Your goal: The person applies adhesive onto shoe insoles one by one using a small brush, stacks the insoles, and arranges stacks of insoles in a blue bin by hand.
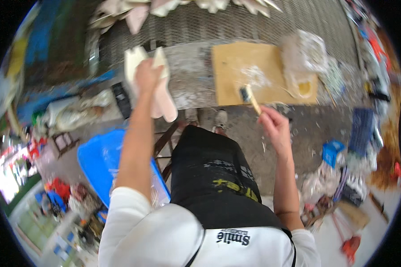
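Observation:
My left hand [148, 76] is closed on flat, sole-shaped pieces [165, 100] at the near edge of the workbench. They are white at the far end and pale pink at the near end, with notched far tips; the hand covers part of them. My right hand [274, 124] grips a small brush [253, 100] by its pale wooden handle. Its dark bristles point away from me, over the near edge of a tan board [227, 66]. White smears [255, 75] mark the board just beyond the brush.
Clear plastic wrapping [305, 53] lies on the board's right side around a yellowish container [304, 88]. More pale cut pieces [165, 6] lie along the far mesh surface [245, 26]. A blue plastic tub [100, 153] stands below the bench at left. A blue box [333, 152] is low at right.

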A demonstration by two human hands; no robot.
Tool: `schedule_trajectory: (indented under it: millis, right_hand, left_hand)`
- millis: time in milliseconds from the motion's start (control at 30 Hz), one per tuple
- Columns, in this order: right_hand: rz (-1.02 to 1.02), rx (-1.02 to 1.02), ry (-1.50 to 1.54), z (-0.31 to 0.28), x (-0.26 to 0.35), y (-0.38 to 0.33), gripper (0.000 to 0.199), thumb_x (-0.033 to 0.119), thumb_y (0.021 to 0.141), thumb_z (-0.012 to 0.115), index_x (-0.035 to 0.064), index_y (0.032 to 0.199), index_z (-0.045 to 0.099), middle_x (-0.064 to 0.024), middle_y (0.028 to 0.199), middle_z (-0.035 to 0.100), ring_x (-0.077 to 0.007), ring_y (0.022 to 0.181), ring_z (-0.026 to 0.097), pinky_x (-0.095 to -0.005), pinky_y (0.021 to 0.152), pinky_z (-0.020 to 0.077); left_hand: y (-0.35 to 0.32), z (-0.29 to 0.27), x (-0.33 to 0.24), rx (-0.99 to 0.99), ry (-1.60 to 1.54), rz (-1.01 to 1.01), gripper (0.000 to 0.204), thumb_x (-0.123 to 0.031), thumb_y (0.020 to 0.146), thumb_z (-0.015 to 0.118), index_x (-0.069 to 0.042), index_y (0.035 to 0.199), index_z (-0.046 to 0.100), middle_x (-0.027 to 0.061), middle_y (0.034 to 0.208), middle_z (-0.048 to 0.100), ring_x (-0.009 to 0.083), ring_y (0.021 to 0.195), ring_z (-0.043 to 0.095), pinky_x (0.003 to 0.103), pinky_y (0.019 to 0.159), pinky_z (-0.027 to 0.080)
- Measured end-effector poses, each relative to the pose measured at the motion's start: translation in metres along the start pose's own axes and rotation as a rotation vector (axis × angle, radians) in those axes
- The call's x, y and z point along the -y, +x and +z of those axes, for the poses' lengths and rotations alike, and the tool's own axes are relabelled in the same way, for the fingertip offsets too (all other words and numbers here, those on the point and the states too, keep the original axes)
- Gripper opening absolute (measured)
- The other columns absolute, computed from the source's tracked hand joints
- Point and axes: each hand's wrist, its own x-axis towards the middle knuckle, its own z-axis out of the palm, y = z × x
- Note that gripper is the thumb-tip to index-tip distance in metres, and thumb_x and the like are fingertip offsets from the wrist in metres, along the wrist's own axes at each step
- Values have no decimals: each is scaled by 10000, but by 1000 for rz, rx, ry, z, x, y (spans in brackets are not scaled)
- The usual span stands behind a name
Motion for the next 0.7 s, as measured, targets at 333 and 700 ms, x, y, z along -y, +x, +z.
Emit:
schedule_trajectory:
  millis: [333, 700]
  right_hand:
    - [-199, -759, -883, -107, -11, 4, 245, 207, 878, 721, 175, 1121, 723, -111, 932, 676, -339, 854, 657, -405, 746, 526]
    - [-24, -315, -59, -92, -32, -9, 277, 95, 946, 665, 27, 1214, 687, 43, 831, 636, -45, 755, 559, -207, 690, 456]
  left_hand:
    - [-24, -178, -68, 424, -638, 106, 321, -233, 963, 669, 61, 1092, 686, 65, 966, 723, 97, 834, 650, 265, 719, 521]
    - [-117, -118, -131, 436, -1098, -243, 357, -245, 998, 613, 32, 1223, 626, 107, 1123, 683, 189, 970, 684, 325, 780, 600]
